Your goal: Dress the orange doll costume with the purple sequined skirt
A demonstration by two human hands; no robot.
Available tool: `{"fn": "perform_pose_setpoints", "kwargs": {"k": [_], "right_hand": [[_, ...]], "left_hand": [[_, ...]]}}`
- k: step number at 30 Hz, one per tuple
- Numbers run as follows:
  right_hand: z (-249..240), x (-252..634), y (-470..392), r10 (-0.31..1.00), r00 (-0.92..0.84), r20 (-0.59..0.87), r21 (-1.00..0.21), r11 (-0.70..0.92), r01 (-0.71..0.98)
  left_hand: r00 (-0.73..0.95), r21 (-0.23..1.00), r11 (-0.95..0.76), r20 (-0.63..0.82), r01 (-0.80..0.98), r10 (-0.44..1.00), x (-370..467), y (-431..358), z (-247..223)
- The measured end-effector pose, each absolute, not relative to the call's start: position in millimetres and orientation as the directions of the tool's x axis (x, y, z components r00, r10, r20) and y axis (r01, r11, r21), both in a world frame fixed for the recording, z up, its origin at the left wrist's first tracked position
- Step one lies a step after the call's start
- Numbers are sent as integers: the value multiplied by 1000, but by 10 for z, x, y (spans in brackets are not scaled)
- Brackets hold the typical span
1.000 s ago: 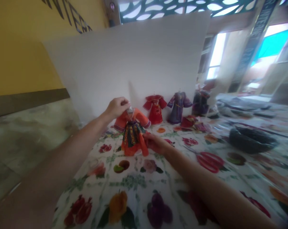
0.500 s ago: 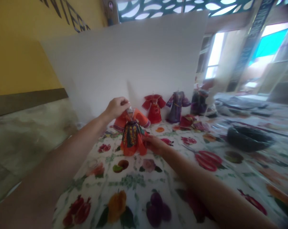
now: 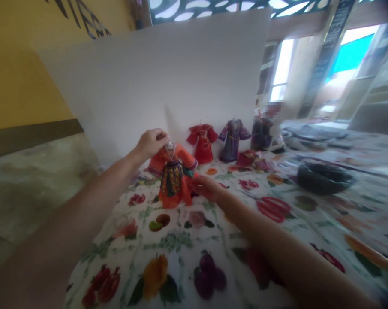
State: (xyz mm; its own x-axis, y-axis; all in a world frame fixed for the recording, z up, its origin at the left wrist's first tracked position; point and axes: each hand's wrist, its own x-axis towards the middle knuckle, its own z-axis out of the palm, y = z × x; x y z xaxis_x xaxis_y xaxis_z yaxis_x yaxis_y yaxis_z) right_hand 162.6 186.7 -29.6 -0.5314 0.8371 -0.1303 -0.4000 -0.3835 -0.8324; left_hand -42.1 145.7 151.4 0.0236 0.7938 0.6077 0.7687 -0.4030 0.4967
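Observation:
A small orange dress with wide sleeves and a dark, gold-patterned front panel stands upright on the flowered tablecloth. At its neck, my left hand is closed, pinching the top. My right hand is at the lower right of the skirt, its fingers closed round the orange cloth edge. Behind it to the right stand a red dress and a purple-blue dress, both in front of the white board.
Red-handled scissors lie right of my right forearm. A dark bowl-like object sits further right, near clear plastic. Folded red cloth lies before the purple-blue dress. A white board rises behind.
The view has shifted slightly, so the scene sits further left and higher. Both hands remain at the orange dress, and the skirt's right edge has changed shape a little.

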Motion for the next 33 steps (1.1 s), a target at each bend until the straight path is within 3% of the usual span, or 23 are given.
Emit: {"fn": "perform_pose_setpoints", "kwargs": {"k": [7,21,33], "right_hand": [[-285,1611,1851,938,-317,-140,-852,-277,-444],[-266,1675,1862,752,-630,-195,-853,-447,-269],[-185,1579,1793,876,-479,-58,-870,-279,-406]], "left_hand": [[28,483,-405,616,777,788,-427,1492,1506],[22,454,-392,631,800,776,-392,1481,1518],[39,446,-405,633,798,773,-434,1491,1507]]}}
